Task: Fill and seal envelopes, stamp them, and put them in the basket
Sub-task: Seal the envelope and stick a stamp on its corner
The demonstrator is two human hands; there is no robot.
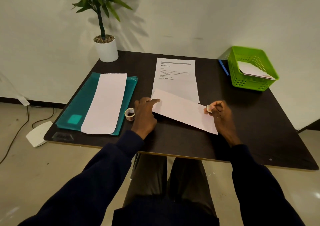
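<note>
A white envelope (181,110) lies slanted on the dark table in front of me. My left hand (144,114) rests on its left end, index finger stretched over the corner. My right hand (220,115) hovers at the envelope's right end and pinches a small round stamp sticker (209,108) between thumb and fingers. A small roll of stamps (130,114) stands just left of my left hand. The green basket (249,85) sits at the back right with a white envelope (254,70) inside.
A teal folder (81,102) with another white envelope (105,102) on it lies at the left. A printed sheet (175,80) lies behind the slanted envelope. A blue pen (223,67) lies beside the basket. A potted plant (106,49) stands at the back left corner.
</note>
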